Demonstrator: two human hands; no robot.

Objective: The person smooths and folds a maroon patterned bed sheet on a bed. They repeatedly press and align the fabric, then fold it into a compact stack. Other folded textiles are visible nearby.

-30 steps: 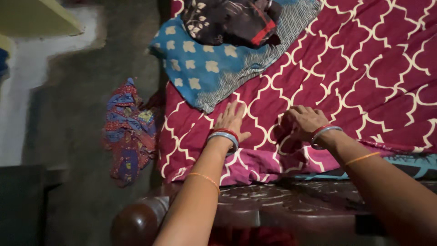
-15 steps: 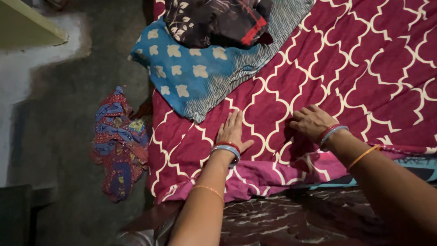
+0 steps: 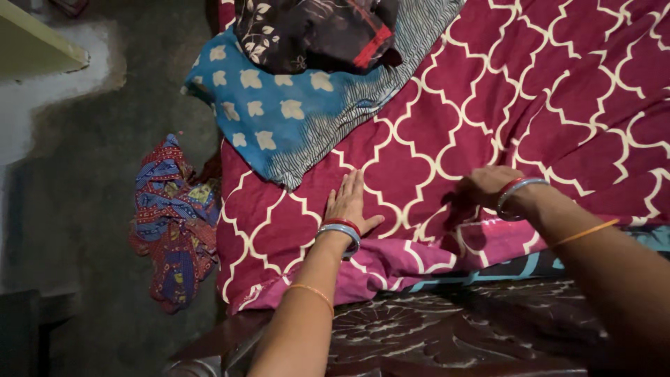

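The left hand (image 3: 349, 204) lies flat and open on the sheet (image 3: 447, 139), fingers together and pointing up the bed, palm pressed down near the bed's lower left corner; it grips nothing. Bangles ring its wrist. Against a second ago it has hardly shifted on the cloth.

The right hand (image 3: 488, 187) sits further right along the same lower edge. Its fingers are curled into the sheet, bunching a ridge of it, so it looks closed on a fold of the cloth, though the fingertips are hidden in shadow. A second ago it rested nearer the left hand with fingers spread looser; since then it has drawn away to the right, and the creases between the two hands have pulled longer. That reads as the sheet being tugged and smoothed along this edge, with the left hand pinning it.

The sheet, maroon with a white lattice, covers the whole bed; its lower hem is rumpled and folded back just below the hands, showing a strip of teal-patterned cloth (image 3: 488, 269) under it. Below that runs the carved dark wooden bed frame (image 3: 433, 328).

At the upper left corner of the bed lies a blue cloth (image 3: 279, 119) with pale motifs, and a dark floral bundle (image 3: 307, 31) rests on top of it. On the floor (image 3: 91, 209) beside the bed's left edge is a heap of red and blue cloth (image 3: 171, 223).
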